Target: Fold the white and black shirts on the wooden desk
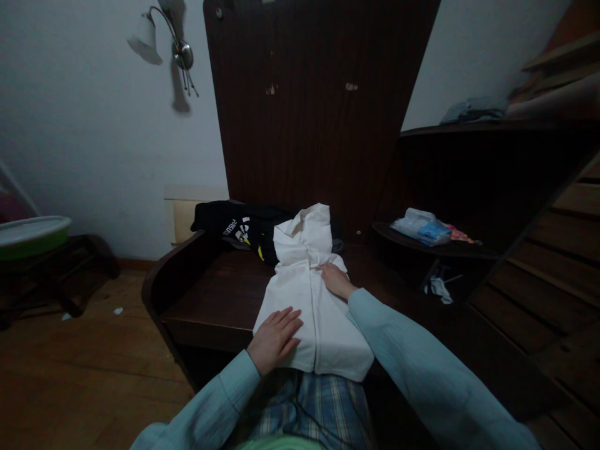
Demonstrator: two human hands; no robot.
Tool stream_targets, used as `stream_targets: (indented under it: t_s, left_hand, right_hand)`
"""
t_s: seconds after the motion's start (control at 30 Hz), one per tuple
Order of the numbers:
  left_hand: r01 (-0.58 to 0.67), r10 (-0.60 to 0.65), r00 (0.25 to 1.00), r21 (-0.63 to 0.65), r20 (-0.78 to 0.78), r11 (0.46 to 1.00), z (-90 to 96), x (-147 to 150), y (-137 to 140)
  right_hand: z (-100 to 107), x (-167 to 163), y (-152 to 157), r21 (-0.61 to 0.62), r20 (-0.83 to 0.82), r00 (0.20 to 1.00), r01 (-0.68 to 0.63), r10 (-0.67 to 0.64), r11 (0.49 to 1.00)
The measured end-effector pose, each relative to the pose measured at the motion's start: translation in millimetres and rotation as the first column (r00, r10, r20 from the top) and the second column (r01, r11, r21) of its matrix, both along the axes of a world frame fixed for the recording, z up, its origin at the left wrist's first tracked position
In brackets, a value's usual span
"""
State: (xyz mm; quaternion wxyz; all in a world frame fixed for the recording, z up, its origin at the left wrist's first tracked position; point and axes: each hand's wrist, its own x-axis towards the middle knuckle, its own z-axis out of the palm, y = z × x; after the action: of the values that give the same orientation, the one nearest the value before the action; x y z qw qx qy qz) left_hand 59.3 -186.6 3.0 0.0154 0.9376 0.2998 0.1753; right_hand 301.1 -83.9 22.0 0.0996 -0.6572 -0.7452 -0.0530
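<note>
A white garment [300, 312] with a line down its middle lies spread over the dark wooden bench, its near end reaching the front edge above my lap. My left hand [275, 337] rests flat on its lower left part, fingers stretched out. Farther up, my right hand [335, 281] is on the garment's right side, fingers bent and closed on the fabric beside a bunched fold. The upper part of the garment is narrower and creased. Behind it on the left lies a black garment [220, 220] with white and yellow print.
The dark bench [210, 281] has a curved left arm and a tall back panel [319, 125]. On the right, a corner shelf [450, 249] holds a plastic packet [424, 228]. A green basin [35, 240] stands on a low stool at left. A lamp [145, 39] hangs on the wall.
</note>
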Motion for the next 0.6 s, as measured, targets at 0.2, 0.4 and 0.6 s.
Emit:
stream_targets:
  t_s: [0.2,0.4,0.6]
  left_hand:
    - [-0.001,0.001,1.000,-0.012,0.000,1.000,1.3,0,-1]
    - [-0.002,0.003,1.000,-0.036,0.030,0.999,2.4,0,-3]
    - [0.036,-0.033,0.999,-0.072,0.038,0.997,12.4,4,-15]
  right_hand:
    - [-7,0,4,0.034,-0.009,1.000,0.022,-0.022,0.999]
    - [-20,-5,-5,0.178,-0.129,0.986,-0.080,0.104,0.981]
    - [-33,-2,-24,0.192,-0.142,0.953,-0.237,0.266,0.952]
